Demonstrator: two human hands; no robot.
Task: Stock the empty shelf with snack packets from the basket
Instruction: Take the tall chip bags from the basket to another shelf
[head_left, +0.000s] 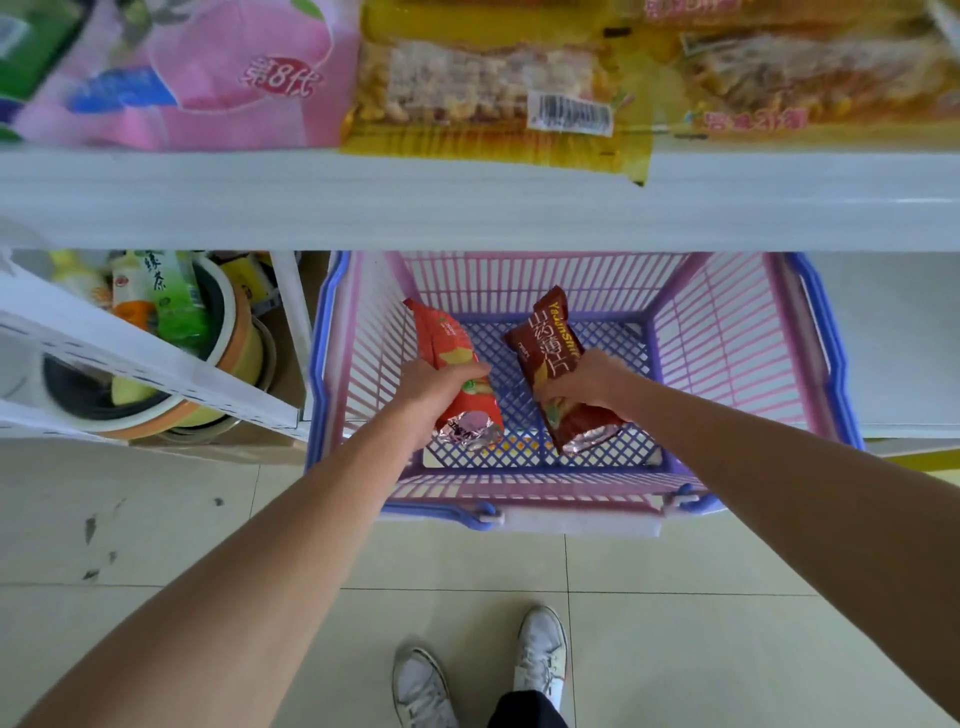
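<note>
Even, soft daylight fills the whole frame, bright and a little washed out, with no hard shadows on the pale floor tiles. The foil packet ends catch small glints at centre. Packages along the top edge are smeared and out of focus, as is the clutter at middle left. The white shelf edge bows slightly from wide-angle distortion.
</note>
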